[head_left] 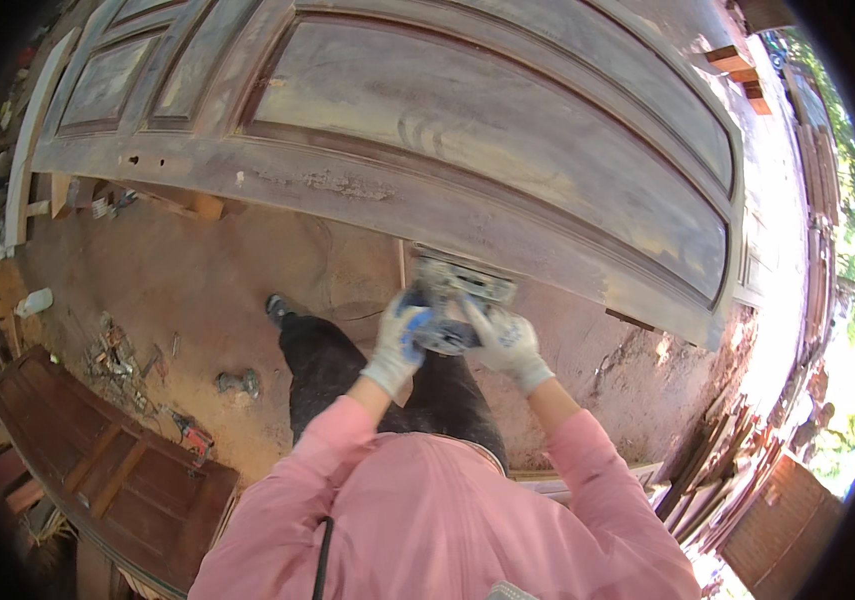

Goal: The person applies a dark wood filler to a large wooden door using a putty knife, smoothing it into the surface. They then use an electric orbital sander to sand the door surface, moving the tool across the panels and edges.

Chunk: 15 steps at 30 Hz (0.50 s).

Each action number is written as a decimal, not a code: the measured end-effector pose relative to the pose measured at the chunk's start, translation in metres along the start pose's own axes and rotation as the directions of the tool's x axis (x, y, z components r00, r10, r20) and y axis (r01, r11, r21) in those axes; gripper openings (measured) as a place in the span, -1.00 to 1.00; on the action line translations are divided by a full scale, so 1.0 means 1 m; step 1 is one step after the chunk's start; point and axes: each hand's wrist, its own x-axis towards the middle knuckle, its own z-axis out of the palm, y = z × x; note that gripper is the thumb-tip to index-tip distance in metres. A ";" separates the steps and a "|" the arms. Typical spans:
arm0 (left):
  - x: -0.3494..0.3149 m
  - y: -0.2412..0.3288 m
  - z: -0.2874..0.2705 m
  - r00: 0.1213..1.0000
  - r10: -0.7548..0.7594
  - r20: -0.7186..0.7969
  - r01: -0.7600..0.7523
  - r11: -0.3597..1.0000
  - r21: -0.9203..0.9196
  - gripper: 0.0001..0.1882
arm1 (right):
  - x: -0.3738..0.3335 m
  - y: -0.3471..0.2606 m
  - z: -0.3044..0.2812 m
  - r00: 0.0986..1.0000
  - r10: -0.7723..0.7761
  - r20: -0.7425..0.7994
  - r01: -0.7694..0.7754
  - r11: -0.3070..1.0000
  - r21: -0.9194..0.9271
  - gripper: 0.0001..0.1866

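Observation:
A large panelled wooden door (347, 165), its surface dull and dusty grey-brown, lies flat and raised above the floor in front of me. At its near edge is a dusty power sander (462, 285) with a long flat body, slightly blurred. My left hand (397, 338), in a white work glove with blue patches, is closed round the tool's left side. On the other side, my gloved right hand (507, 342) grips it too. Whether the sander touches the door's edge I cannot tell. Rough, flaking patches (347, 187) mark the door's near rail.
A brown panelled door (112, 470) rests at the lower left. Near it, hand tools (117, 350), a red power tool (192, 435) and a grey metal piece (237, 381) lie on the dirt floor (217, 260). Wooden boards (717, 470) are stacked at right. A white bottle (34, 303) lies far left.

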 end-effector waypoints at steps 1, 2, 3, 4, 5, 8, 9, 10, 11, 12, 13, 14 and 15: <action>-0.001 -0.023 0.011 0.999 -0.031 -0.009 0.031 0.999 -0.019 -0.55 | -0.016 0.017 -0.001 0.999 0.036 0.015 -0.036 0.999 -0.019 -0.08; -0.002 -0.044 0.025 0.998 -0.046 -0.039 0.046 0.999 -0.007 -0.55 | -0.034 0.036 0.003 1.000 0.025 -0.015 -0.025 0.999 -0.035 -0.08; -0.002 -0.059 0.038 0.996 -0.062 -0.061 0.063 0.998 0.003 -0.56 | -0.048 0.056 0.010 0.999 0.018 -0.048 -0.021 0.998 -0.057 -0.09; 0.001 -0.068 0.043 0.997 -0.058 -0.057 0.058 0.998 0.005 -0.57 | -0.055 0.066 0.014 0.997 0.009 -0.079 -0.016 0.997 -0.081 -0.09; 0.002 -0.077 0.048 0.997 -0.058 -0.054 0.059 0.998 0.003 -0.58 | -0.057 0.068 0.011 0.998 0.019 -0.061 -0.024 0.996 -0.086 -0.09; 0.001 -0.068 0.042 0.996 -0.029 -0.085 0.032 0.999 0.030 -0.60 | -0.051 0.057 0.004 0.999 0.044 -0.009 -0.045 0.995 -0.086 -0.09; 0.001 -0.053 0.038 0.995 -0.019 -0.097 0.023 0.999 0.048 -0.60 | -0.042 0.044 0.001 1.000 0.029 0.002 -0.029 0.999 -0.037 -0.09; 0.001 -0.034 0.032 0.994 -0.005 -0.109 0.012 0.998 0.065 -0.60 | -0.029 0.030 -0.002 1.000 0.016 0.013 -0.016 1.000 0.010 -0.09; -0.002 -0.010 0.027 0.995 0.016 -0.098 -0.012 0.999 0.044 -0.58 | -0.014 0.014 -0.004 1.000 0.004 0.022 -0.006 0.998 0.058 -0.09; -0.001 0.013 0.013 0.987 0.064 -0.145 -0.047 0.992 0.120 -0.59 | 0.003 -0.004 -0.004 0.999 -0.027 0.034 0.024 0.997 0.079 -0.09; 0.000 0.039 0.005 0.985 0.102 -0.137 -0.087 0.990 0.113 -0.63 | 0.023 -0.022 -0.003 0.998 -0.052 0.043 0.047 0.994 0.102 -0.09; 0.002 0.065 -0.012 0.979 0.162 -0.122 -0.135 0.969 0.209 -0.66 | 0.043 -0.041 0.001 0.995 -0.103 0.014 0.100 0.986 0.131 -0.08; 0.006 0.091 -0.030 0.977 0.179 -0.119 -0.159 0.974 0.159 -0.65 | 0.064 -0.060 0.008 0.987 -0.160 -0.015 0.160 0.974 0.162 -0.07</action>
